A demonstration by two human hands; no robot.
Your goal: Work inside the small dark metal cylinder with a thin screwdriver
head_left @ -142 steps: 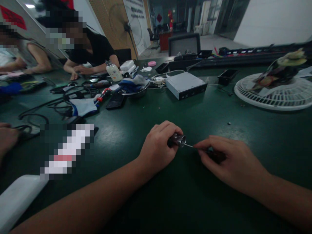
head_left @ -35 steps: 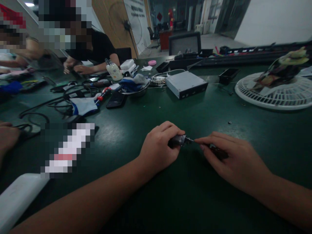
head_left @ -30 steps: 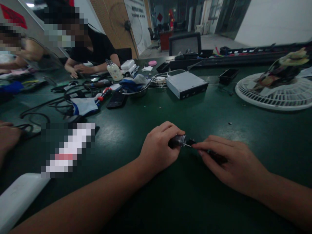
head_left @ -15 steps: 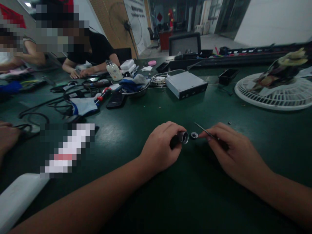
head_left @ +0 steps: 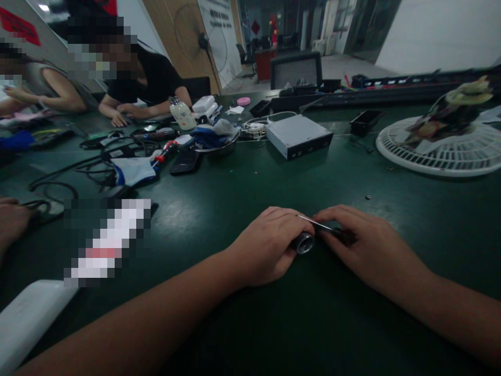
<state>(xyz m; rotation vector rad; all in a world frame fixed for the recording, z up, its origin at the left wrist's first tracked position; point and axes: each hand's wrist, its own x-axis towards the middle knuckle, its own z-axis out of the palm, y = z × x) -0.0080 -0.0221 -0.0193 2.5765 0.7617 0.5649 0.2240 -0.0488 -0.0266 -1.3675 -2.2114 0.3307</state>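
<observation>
One metal tube point(head_left: 299, 246) sits gripped in the left hand point(head_left: 270, 244), mouth toward four o'clock, presumably for access; at its three o'clock I see the right hand point(head_left: 370, 243) grasping a screwdriver point(head_left: 324, 226), tip toward ten.

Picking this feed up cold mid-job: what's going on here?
The person's left hand grips a metal tube, its open end showing. The right hand holds a thin tool; its shaft overlaps the left hand in view, but contact is unclear. Beyond them on the green table lie a small part, a grey box and a white fan grille.
</observation>
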